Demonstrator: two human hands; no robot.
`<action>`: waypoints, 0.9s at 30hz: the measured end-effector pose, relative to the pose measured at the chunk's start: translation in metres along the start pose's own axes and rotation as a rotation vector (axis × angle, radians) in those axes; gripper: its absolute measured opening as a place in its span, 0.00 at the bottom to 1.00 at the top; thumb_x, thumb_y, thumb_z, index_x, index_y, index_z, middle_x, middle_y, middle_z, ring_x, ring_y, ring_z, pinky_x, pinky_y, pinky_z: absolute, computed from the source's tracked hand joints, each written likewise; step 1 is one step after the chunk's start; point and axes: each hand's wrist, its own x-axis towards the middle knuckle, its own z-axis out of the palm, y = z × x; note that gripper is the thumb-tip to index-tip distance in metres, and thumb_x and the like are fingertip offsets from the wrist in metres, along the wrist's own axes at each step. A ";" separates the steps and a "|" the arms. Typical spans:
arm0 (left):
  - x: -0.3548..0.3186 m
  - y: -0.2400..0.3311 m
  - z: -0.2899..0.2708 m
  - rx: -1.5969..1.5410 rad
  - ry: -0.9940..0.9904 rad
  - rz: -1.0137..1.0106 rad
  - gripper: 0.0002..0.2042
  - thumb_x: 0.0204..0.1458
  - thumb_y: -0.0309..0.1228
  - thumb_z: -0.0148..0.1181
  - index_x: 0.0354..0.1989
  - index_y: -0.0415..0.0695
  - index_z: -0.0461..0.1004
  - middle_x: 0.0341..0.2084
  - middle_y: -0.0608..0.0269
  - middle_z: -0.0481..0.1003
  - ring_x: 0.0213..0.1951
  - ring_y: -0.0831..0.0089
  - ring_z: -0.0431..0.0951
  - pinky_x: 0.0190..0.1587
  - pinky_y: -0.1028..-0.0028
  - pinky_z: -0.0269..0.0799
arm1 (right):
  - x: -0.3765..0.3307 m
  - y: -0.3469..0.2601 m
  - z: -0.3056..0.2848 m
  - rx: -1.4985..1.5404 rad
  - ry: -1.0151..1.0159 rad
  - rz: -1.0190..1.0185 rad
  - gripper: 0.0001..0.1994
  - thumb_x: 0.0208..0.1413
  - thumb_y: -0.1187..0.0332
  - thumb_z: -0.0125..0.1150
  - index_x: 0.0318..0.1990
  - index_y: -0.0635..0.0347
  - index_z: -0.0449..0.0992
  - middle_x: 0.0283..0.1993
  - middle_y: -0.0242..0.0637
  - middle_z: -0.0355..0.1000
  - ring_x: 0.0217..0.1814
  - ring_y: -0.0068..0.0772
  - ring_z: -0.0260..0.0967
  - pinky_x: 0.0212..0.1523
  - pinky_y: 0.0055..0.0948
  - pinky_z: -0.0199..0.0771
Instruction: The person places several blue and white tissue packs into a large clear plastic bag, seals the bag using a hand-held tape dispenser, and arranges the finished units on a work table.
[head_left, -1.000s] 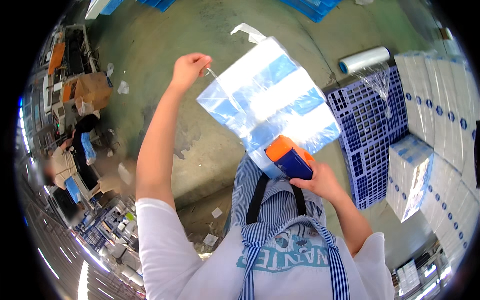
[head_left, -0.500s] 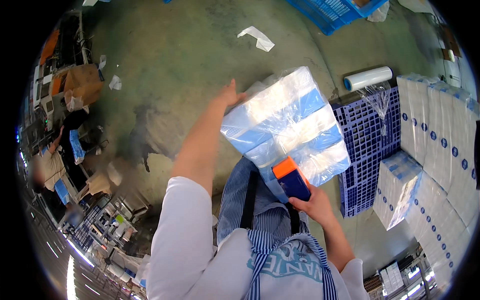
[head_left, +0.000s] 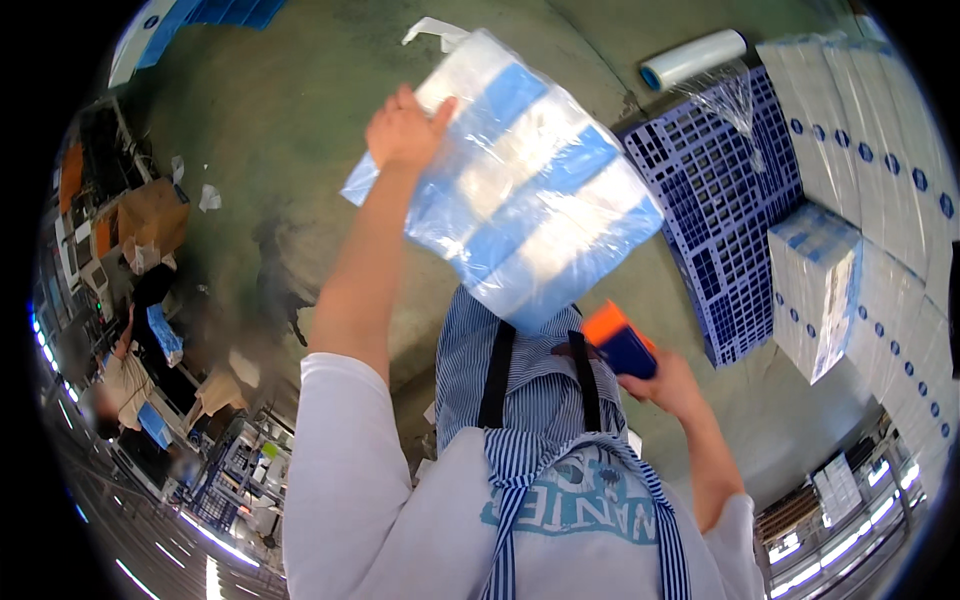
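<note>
The left hand [head_left: 403,130] is raised at the end of an outstretched arm, its fingers curled and closed over the upper edge of a shrink-wrapped pack [head_left: 520,180], thumb spread against the film. The pack hangs from that grip, tilted, and stretches from the left hand down towards the right one. It is a bulky, soft-cornered block: clear glossy plastic, wrinkled and catching the light, over white contents crossed by pale blue bands.

The right hand [head_left: 668,385] is lower and closer to the body, just below the bottom corner of the pack. It is wrapped around a small boxy tool [head_left: 618,342] with a hard orange top and a dark blue body; the fingers close on its far side, so how tightly they grip cannot be told. The tool sits near the pack's lower edge; whether they touch is not clear.

Between the two arms lies a blue-and-white striped apron [head_left: 535,400] with dark straps, worn over a white long-sleeved top.

Beyond the right hand lies a blue plastic pallet [head_left: 720,200] with an open grid surface, and further to that side stand stacks of white cartons [head_left: 870,170] with blue dots, some wrapped in film. Above the pallet lies a roll of stretch film [head_left: 692,58], a smooth pale cylinder. The floor [head_left: 270,130] beneath the left arm is dull grey-green concrete, stained, with scraps of torn plastic.
</note>
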 end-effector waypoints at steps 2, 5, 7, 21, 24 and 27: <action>0.001 0.002 -0.006 0.032 -0.051 -0.034 0.39 0.45 0.62 0.44 0.52 0.37 0.61 0.42 0.50 0.71 0.43 0.55 0.72 0.45 0.62 0.67 | -0.015 0.101 0.008 -0.093 0.103 0.094 0.14 0.41 0.61 0.65 0.31 0.60 0.74 0.15 0.31 0.68 0.17 0.24 0.67 0.22 0.24 0.66; -0.009 -0.009 0.012 -0.046 0.083 0.016 0.38 0.48 0.60 0.42 0.55 0.35 0.58 0.50 0.47 0.66 0.52 0.53 0.65 0.52 0.57 0.59 | 0.006 0.118 0.022 -0.160 0.063 0.224 0.15 0.41 0.55 0.63 0.25 0.59 0.75 0.15 0.33 0.69 0.17 0.27 0.69 0.23 0.26 0.67; -0.025 0.000 0.022 -0.080 0.272 0.052 0.35 0.51 0.56 0.43 0.55 0.35 0.58 0.54 0.46 0.62 0.56 0.52 0.60 0.56 0.55 0.53 | 0.049 0.141 0.042 -0.266 0.164 0.191 0.19 0.38 0.50 0.62 0.22 0.59 0.75 0.16 0.37 0.70 0.22 0.35 0.72 0.28 0.32 0.70; -0.270 0.198 -0.002 1.174 -0.691 1.533 0.22 0.51 0.37 0.44 0.54 0.40 0.66 0.59 0.57 0.58 0.62 0.57 0.52 0.64 0.54 0.32 | 0.160 0.123 0.060 0.051 -0.016 0.142 0.21 0.39 0.48 0.62 0.21 0.62 0.76 0.22 0.39 0.73 0.28 0.34 0.74 0.31 0.31 0.71; -0.276 0.179 0.039 0.780 -0.595 1.389 0.18 0.52 0.36 0.44 0.49 0.43 0.70 0.54 0.59 0.65 0.58 0.58 0.61 0.63 0.56 0.39 | 0.135 0.127 0.058 0.000 0.212 0.290 0.21 0.40 0.50 0.61 0.22 0.65 0.76 0.24 0.43 0.74 0.28 0.30 0.74 0.28 0.29 0.71; -0.288 0.184 0.032 -0.213 -0.736 0.790 0.17 0.54 0.37 0.43 0.45 0.42 0.72 0.50 0.57 0.68 0.55 0.59 0.64 0.61 0.57 0.46 | 0.099 0.181 0.056 0.577 0.218 0.272 0.21 0.45 0.54 0.61 0.27 0.69 0.74 0.21 0.41 0.71 0.27 0.29 0.72 0.24 0.26 0.70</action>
